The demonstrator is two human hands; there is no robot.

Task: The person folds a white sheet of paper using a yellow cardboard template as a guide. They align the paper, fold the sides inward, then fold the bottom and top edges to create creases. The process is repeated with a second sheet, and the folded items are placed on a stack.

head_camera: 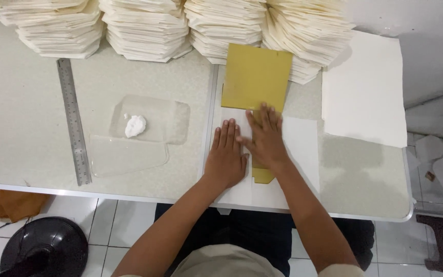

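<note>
Gold-coloured flat card blank [256,77] pressed under two flat hands on white paper sheet [302,149].

Lying at table centre-right, upper end toward 12 o'clock against cream stacks of folded card [144,28], lower tab poking out at 6 o'clock beneath the palms. Left hand [226,156] spread open, palm down, gripping nothing, at 9 o'clock of right hand [265,137], likewise flat and open, fingers on the gold card's lower edge. Steel ruler [73,120] far off at 9 o'clock; clear plastic sheet with white paste blob [135,126] between. Large white board [365,87] at 2 o'clock.
</note>
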